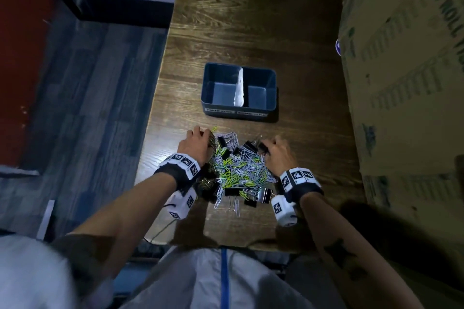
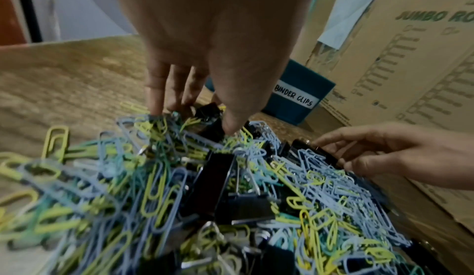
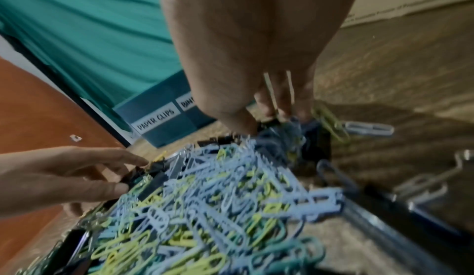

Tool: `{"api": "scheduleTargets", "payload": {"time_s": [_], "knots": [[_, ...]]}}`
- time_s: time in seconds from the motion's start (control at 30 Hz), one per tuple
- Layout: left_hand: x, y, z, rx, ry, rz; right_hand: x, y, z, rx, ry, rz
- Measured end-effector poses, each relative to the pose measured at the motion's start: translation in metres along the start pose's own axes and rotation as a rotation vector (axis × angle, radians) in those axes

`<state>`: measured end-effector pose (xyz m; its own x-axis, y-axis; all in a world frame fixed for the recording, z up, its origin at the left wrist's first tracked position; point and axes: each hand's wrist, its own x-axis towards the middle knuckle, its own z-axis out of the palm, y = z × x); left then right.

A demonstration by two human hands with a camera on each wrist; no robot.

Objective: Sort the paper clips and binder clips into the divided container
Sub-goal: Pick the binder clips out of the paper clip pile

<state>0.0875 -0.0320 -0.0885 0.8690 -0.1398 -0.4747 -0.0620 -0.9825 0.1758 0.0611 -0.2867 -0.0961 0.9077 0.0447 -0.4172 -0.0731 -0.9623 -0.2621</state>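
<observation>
Your divided container, a dark blue box with a white strip splitting it in two, sits on the wooden table just beyond the pile; both compartments look bare. Its near wall carries two white labels: "PAPER CLIPS" on the left half, "BINDER CLIPS" on the right. The pile lies between your hands, a tangle of light blue, yellow-green and teal paper clips with black binder clips mixed in. Your left hand has its fingers pointing down into the pile's far left edge, thumb pressed on a black clip; whether it grips anything I cannot tell. Your right hand pinches a black binder clip at the far right edge. A cardboard carton printed "JUMBO RO…" stands to your right.
</observation>
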Motion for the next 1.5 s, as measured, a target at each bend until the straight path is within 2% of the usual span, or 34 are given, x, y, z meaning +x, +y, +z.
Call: {"api": "scheduleTargets", "payload": {"time_s": [0.17, 0.4, 0.57, 0.73, 0.87, 0.93, 1.0, 1.13, 1.27, 1.37, 1.5], "knots": [[0.001, 0.006, 0.013, -0.040, 0.077, 0.041, 0.005, -0.018, 0.010, 0.026, 0.060, 0.020], [-0.001, -0.001, 0.010, -0.309, 0.134, 0.135, 0.008, -0.035, 0.009, 0.102, 0.107, 0.042], [-0.005, -0.013, -0.001, -0.402, 0.185, 0.176, 0.012, -0.033, 0.006, 0.223, 0.132, 0.021], [0.001, -0.035, -0.021, -0.436, 0.292, 0.077, 0.017, -0.027, 0.010, 0.337, 0.117, 0.130], [0.014, -0.064, -0.029, -0.515, 0.292, -0.148, 0.017, -0.025, 0.006, 0.375, 0.145, 0.132], [0.017, -0.078, -0.026, -0.552, 0.297, -0.210, 0.017, -0.027, 0.006, 0.372, 0.133, 0.132], [0.012, -0.086, -0.022, -0.531, 0.318, -0.186, 0.019, -0.026, 0.007, 0.366, 0.117, 0.149], [-0.018, -0.084, -0.006, -0.284, 0.352, -0.084, 0.019, -0.025, 0.005, 0.409, 0.063, 0.163], [-0.041, -0.071, 0.017, -0.149, 0.248, -0.077, 0.015, -0.026, -0.003, 0.422, 0.057, 0.153], [-0.048, -0.050, 0.031, -0.218, 0.176, -0.061, 0.013, -0.024, -0.014, 0.414, 0.092, 0.127], [-0.046, -0.018, 0.032, -0.288, 0.129, 0.058, 0.014, -0.009, -0.032, 0.463, 0.142, 0.158]]}}
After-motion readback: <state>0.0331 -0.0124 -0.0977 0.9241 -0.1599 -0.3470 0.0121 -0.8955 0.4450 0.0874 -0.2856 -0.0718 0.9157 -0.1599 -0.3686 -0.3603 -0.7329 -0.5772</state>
